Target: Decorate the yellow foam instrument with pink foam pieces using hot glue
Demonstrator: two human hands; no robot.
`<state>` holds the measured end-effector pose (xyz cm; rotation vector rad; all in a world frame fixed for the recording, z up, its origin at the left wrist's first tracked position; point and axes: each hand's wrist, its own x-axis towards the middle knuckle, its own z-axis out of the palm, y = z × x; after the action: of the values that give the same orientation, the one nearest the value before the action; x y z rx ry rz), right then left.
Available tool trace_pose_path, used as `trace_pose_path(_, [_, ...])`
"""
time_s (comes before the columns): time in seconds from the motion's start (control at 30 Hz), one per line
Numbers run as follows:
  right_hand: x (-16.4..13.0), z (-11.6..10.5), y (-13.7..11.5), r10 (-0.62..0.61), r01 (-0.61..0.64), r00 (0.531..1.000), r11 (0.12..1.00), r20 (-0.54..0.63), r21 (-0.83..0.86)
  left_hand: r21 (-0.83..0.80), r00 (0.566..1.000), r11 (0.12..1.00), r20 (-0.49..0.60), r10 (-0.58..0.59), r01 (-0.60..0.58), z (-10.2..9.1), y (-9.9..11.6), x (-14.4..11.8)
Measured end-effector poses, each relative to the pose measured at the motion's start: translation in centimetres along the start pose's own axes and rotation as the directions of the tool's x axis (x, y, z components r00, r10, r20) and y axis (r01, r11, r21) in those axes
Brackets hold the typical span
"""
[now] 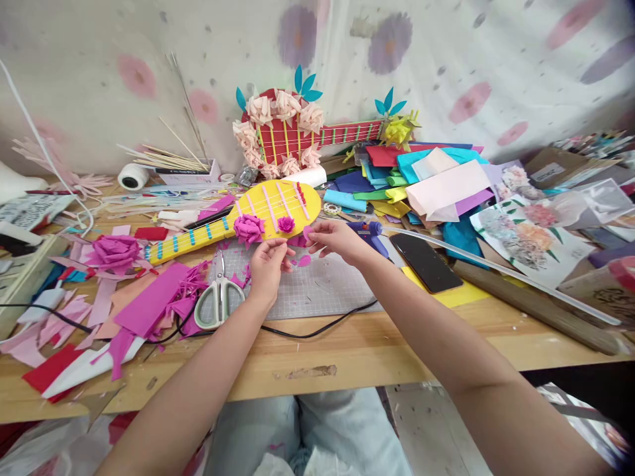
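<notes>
My right hand (336, 240) pinches a small magenta paper petal (306, 233) at its fingertips. Close by on the left, my left hand (268, 266) has its thumb and fingers pressed together; what they hold, if anything, I cannot make out. Just beyond both hands lies a yellow paper guitar (270, 201) with pink strips and blue frets. Two magenta paper flowers (249, 229) sit on its lower edge. Beneath my hands is a grey cutting mat (322, 287) with a few loose magenta petals. Green-handled scissors (218, 297) rest beside my left wrist.
A blue glue gun (370, 235) and a black phone (426, 262) lie right of my right hand. Magenta paper scraps (153, 301) cover the left side. Behind stands a red paper guitar (282, 135) with pale roses. A black cable (317, 332) crosses the front.
</notes>
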<state>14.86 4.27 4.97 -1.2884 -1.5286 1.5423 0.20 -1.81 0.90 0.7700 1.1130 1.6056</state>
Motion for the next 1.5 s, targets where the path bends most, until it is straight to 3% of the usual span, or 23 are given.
trace_pose_path(0.17, [1.1,0.0,-1.5,0.066,-0.055,0.997,0.972,0.044,-0.229,0.097,0.980,0.979,-0.064,0.187,-0.181,-1.1,0.3,1.2])
trace_pose_path(0.27, [1.5,0.3,-2.3,0.069,-0.050,0.997,0.942,0.045,-0.331,0.135,0.968,0.964,-0.074,0.239,-0.227,-1.7,0.4,1.7])
trace_pose_path(0.43, [1.1,0.2,-2.5,0.045,-0.032,0.998,0.952,0.034,-0.305,0.180,0.966,0.954,-0.048,0.252,-0.240,-1.8,0.0,1.8])
trace_pose_path(0.57, [0.1,0.0,-1.8,0.071,-0.030,0.971,0.983,0.228,-0.180,0.184,0.996,0.980,0.063,0.064,-0.074,-1.0,-0.3,1.1])
trace_pose_path(0.67, [-0.2,0.1,-1.3,0.080,-0.021,0.939,0.984,0.333,-0.177,0.162,0.985,0.983,0.140,-0.104,0.081,-0.3,-0.2,0.4])
trace_pose_path(0.83, [-0.3,0.6,-0.7,0.082,-0.010,0.928,0.981,0.363,-0.195,0.134,0.978,0.981,0.136,-0.156,0.138,0.0,0.0,0.1])
trace_pose_path(1.03, [-0.7,2.2,0.0,0.020,-0.026,0.993,0.998,0.116,0.056,0.028,0.993,0.993,0.044,-0.112,0.111,-0.1,-0.3,0.3])
trace_pose_path(1.23, [-0.9,4.0,1.3,-0.020,0.028,0.999,0.965,-0.033,0.260,-0.010,0.995,0.995,0.022,-0.094,0.095,0.2,-0.5,0.2])
trace_pose_path(1.37, [-0.4,3.2,0.9,-0.048,0.077,0.989,0.974,-0.139,0.213,0.047,0.998,0.998,0.028,-0.053,0.052,-0.1,-0.6,0.4])
trace_pose_path(1.5, [0.6,1.6,0.4,-0.068,0.074,0.981,0.997,-0.184,0.022,0.100,0.997,0.992,-0.007,0.079,-0.078,-0.6,-0.5,1.0])
